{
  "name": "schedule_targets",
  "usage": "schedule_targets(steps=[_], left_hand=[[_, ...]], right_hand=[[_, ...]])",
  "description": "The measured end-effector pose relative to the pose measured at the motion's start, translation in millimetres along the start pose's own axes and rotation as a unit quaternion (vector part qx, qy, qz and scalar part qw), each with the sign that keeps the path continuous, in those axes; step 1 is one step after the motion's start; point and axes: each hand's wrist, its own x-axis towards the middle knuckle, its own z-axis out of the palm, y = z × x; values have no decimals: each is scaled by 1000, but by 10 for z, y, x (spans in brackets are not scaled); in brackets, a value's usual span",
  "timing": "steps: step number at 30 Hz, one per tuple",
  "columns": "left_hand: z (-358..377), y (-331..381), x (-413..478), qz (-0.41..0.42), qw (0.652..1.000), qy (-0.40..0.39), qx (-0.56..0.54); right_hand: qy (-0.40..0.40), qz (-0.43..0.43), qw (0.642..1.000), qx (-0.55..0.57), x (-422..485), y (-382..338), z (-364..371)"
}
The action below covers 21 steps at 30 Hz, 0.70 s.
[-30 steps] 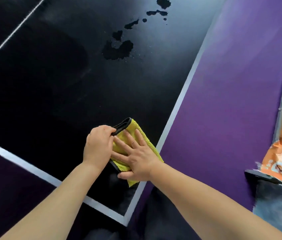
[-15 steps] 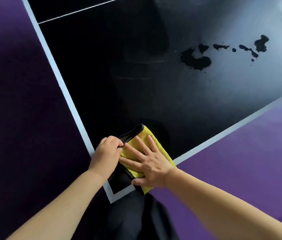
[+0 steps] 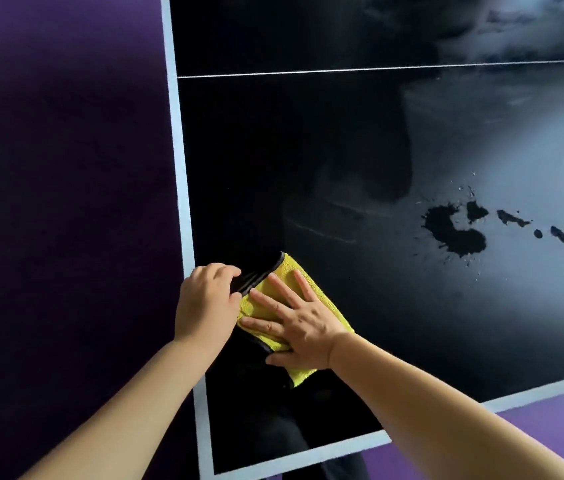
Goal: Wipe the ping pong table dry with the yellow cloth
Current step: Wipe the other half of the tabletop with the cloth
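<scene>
A single wide-angle camera, worn on the head, looked forward and steeply down onto the counter [image 3: 308,150] from close above its near corner. Both forearms showed at the bottom edge, with the left hand [image 3: 204,299] and right hand [image 3: 305,323] just below centre on the cloth [image 3: 289,264]. Purple floor [image 3: 48,202] filled the left side and the lower right corner.

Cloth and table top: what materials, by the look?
Cloth: likely microfiber, fuzzy yellow pile, black bound edge. Table: hard, smooth, glossy black top; it reflects light and water sits in puddles on it. Core unseen.
</scene>
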Motion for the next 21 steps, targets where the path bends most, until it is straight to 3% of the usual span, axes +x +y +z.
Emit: schedule_targets(steps=[9, 21], left_hand=[[186, 187, 499, -68, 995, 53, 41], [794, 1053, 1179, -148, 975, 89, 139]], right_hand=[[40, 5, 999, -30, 846, 1102, -403], [63, -9, 997, -34, 1651, 2706, -710]])
